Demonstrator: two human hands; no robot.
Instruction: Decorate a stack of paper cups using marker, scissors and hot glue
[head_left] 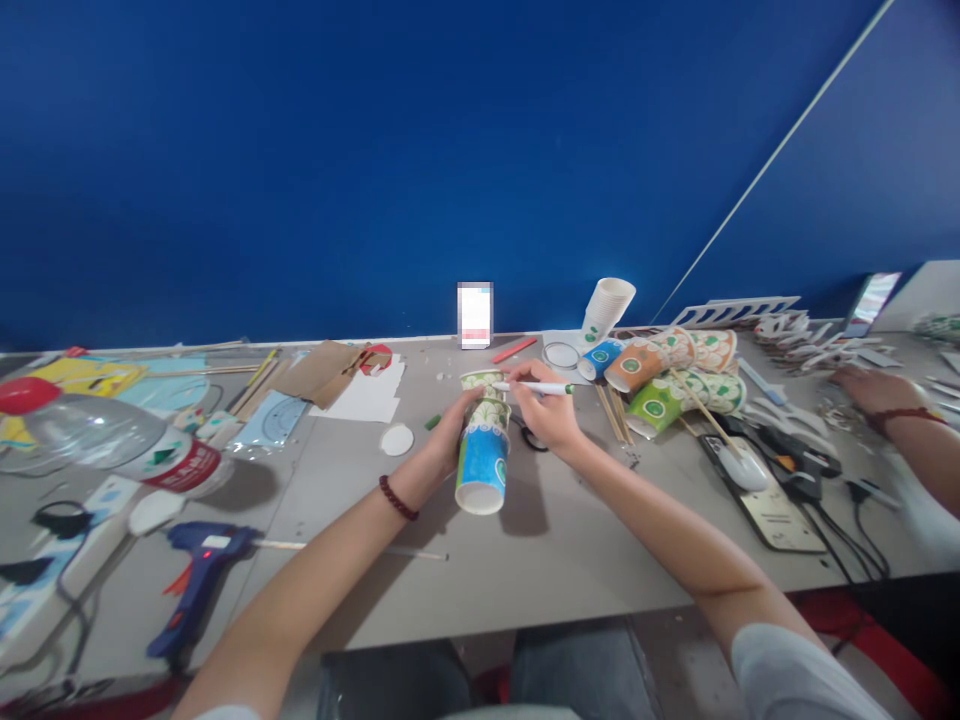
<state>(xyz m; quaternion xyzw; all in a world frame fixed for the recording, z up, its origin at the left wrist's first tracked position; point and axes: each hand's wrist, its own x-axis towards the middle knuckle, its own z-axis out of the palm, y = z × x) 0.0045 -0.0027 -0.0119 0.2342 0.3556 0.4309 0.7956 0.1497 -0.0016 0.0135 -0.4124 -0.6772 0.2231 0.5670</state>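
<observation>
My left hand (454, 432) is wrapped round the side of a string of joined paper cups (482, 465). The nearest cup is blue with its base facing me, and green-patterned cups run on behind it. In my right hand (546, 408) is a white marker pen (541, 388) with a green end, pinched between the fingers. Its tip points left and is at the far part of the cups; whether it touches them I cannot tell. A white paper disc (397, 440) and a small green cap (433, 423) lie left of the cups.
At left are a glue gun (202, 570), a large bottle (135, 440) and a power strip (67, 560). More cups (660, 370), wooden sticks (616, 413), another glue gun (795, 455) and a phone (776, 515) lie right. Another person's hand (874, 392) rests far right. A blue wall stands behind.
</observation>
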